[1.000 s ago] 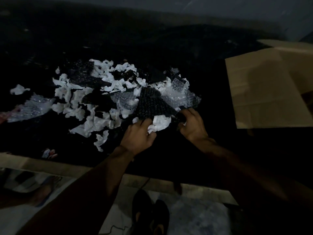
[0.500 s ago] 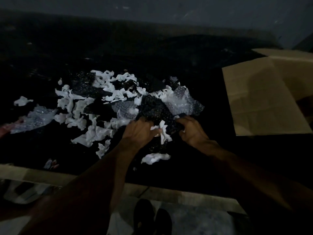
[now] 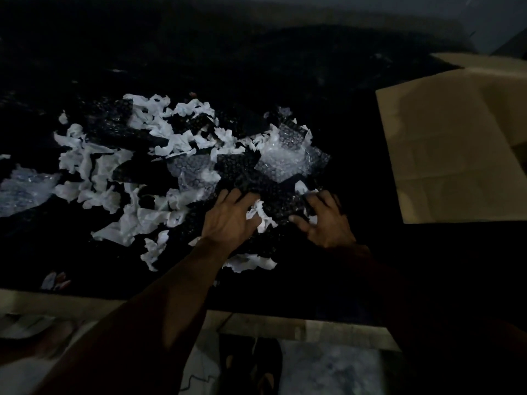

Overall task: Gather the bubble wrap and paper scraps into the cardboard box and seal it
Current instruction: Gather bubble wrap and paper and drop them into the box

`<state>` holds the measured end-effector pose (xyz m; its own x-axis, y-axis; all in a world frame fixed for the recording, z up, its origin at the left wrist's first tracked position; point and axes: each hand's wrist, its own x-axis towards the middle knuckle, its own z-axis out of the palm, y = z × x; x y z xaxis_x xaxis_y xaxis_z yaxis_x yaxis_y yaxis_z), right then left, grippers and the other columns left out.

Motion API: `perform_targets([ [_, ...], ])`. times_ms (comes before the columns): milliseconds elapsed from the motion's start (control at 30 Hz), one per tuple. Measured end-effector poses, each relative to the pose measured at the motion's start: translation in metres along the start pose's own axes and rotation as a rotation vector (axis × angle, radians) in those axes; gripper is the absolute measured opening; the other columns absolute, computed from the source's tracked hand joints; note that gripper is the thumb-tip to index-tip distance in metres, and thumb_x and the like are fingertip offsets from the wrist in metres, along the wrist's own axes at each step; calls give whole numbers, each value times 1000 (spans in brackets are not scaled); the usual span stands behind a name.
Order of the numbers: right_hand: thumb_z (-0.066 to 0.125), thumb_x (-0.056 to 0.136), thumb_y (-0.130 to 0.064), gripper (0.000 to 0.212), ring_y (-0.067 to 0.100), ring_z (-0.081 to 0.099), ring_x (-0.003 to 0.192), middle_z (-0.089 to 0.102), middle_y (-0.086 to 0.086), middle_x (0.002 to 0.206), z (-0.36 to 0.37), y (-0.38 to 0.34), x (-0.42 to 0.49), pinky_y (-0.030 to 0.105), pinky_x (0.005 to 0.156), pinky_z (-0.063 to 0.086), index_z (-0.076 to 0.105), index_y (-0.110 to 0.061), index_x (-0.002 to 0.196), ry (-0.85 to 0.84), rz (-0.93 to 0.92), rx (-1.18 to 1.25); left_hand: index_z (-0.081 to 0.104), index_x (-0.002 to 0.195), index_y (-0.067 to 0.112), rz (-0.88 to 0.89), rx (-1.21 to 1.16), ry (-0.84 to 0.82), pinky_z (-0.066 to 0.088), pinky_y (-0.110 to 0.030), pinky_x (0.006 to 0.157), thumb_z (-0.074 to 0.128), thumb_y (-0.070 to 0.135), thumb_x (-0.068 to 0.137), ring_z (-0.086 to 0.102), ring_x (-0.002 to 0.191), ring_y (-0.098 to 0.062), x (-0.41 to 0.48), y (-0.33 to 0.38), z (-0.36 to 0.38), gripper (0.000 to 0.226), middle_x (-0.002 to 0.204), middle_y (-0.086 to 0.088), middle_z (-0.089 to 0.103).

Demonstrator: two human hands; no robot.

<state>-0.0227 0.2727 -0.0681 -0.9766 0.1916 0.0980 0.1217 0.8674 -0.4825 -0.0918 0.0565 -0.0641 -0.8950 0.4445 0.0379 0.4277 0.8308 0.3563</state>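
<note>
Hands, two: left hand point(image 3: 231, 218) laid flat with fingers spread and relaxed on a dark sheet of bubble wrap point(image 3: 273, 195); right hand point(image 3: 325, 220) just beside it on the same sheet, fingers bent with tips down, whether it pinches the sheet cannot be told. Paper scraps point(image 3: 97, 163): white, torn and crumpled, too many to count exactly, some dozens, strewn in a loose heap over the middle and left of the dark table point(image 3: 285, 81); one scrap point(image 3: 261, 215) between the two hands, one more point(image 3: 251, 262) nearer the table's front edge by the left forearm. Clear bubble wrap, three pieces made out: one point(image 3: 288, 158) beyond the hands, one point(image 3: 194, 169) in mid-heap, one point(image 3: 25, 189) at the far left, apart from the rest; further dark pieces lie among the scraps, number unclear. Cardboard box point(image 3: 456, 143), one: plain brown, flaps open, at the table's right side, well apart from the heap
</note>
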Motion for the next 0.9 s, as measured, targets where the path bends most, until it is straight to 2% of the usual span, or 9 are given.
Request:
perform_targets([
  [67,56,76,-64,48,27,50,109,52,4,111,3,8,1,39,91,49,64,-23,98,81,-10,-46,65,103,20,-22,-49,95,45,-42,78,48,55,79,45,102,-34,1,-4,8,46,101,-11,54],
  [200,65,74,-53,35,19,54,103,51,3,114,3,8,4,23,90,43,65,-20,86,181,42,-71,54,72,14,-14,-88,224,38,-36,77,56,53,77,38,92,-26,1,-8,18,40,97,-10,44],
  [267,66,73,-41,25,16,55,96,52,-1,109,0,3,8,15,86,37,62,-19,84,193,90,-30,53,74,9,9,-136,199,41,-35,77,58,42,76,44,95,-29,5,-7,19,33,108,-13,50],
  [400,59,67,-29,29,20,54,87,48,-1,99,3,6,19,33,79,48,53,-19,94,185,166,62,55,90,10,-11,-204,206,39,-33,68,65,19,72,54,85,-35,9,3,11,23,99,-12,57],
  [500,57,71,-15,41,24,60,89,57,7,101,4,6,24,35,80,50,57,-18,111,137,200,189,60,108,17,0,-149,205,46,-38,73,64,5,75,55,87,-36,13,11,7,35,102,-12,59],
  [567,58,77,-6,33,30,61,89,62,15,100,5,6,25,35,83,48,66,-9,108,48,201,205,64,110,18,6,-134,189,48,-40,77,61,9,77,55,89,-39,15,13,5,35,106,-14,59],
  [667,64,82,-9,22,28,62,87,63,15,101,4,3,25,28,81,46,71,-8,103,-10,208,205,62,112,16,-46,-143,46,46,-40,78,54,30,78,52,96,-39,14,14,2,38,108,-17,53],
  [767,72,83,-21,17,13,57,77,68,7,94,-1,-4,22,18,70,42,73,-14,99,-11,285,242,61,99,9,-31,-108,65,47,-41,79,71,30,75,51,97,-37,10,17,-5,33,105,-16,51],
  [900,79,77,-31,22,17,61,65,66,2,82,-19,-21,19,32,65,56,70,-15,89,59,245,372,56,81,7,78,-167,189,43,-34,76,70,26,72,55,90,-34,14,28,-31,25,95,-12,56],
])
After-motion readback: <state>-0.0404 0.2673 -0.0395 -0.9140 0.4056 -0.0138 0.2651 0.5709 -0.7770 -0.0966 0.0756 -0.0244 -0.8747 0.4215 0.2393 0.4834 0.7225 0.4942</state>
